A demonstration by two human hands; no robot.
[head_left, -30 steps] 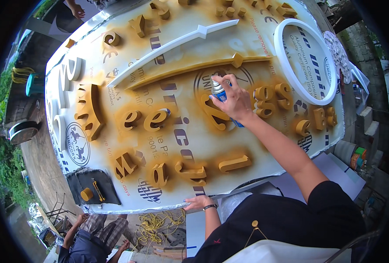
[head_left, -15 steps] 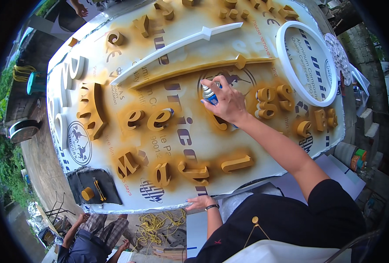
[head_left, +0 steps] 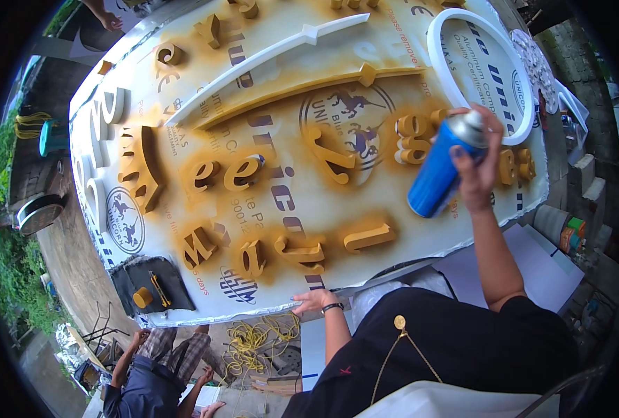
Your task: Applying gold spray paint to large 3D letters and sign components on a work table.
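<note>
My right hand [head_left: 481,164] is closed round a blue spray can [head_left: 440,171], raised above the right part of a large white panel [head_left: 323,282]. The can tilts, its silver top toward the far side and its base toward me. Behind the can and hand, some gold letters are partly hidden. My left hand [head_left: 314,302] rests at the panel's near edge, fingers spread, holding nothing. Gold-coated cut-out letters [head_left: 334,157] and a gold curved strip [head_left: 302,90] lie on the panel amid gold overspray. A white curved strip [head_left: 267,56] and a white ring [head_left: 435,49] lie farther back.
White letters [head_left: 97,139] line the panel's left side. A black mat [head_left: 173,279] holds a gold cap [head_left: 142,297] and a yellow cutter [head_left: 159,289]. Another person [head_left: 149,383] is at lower left, beside tangled yellow cord [head_left: 250,345]. Another hand [head_left: 111,21] shows at top left.
My right hand has swung right and toward me with the spray can, off the letters in the middle. The left hand stays at the edge. The view has shifted slightly.
</note>
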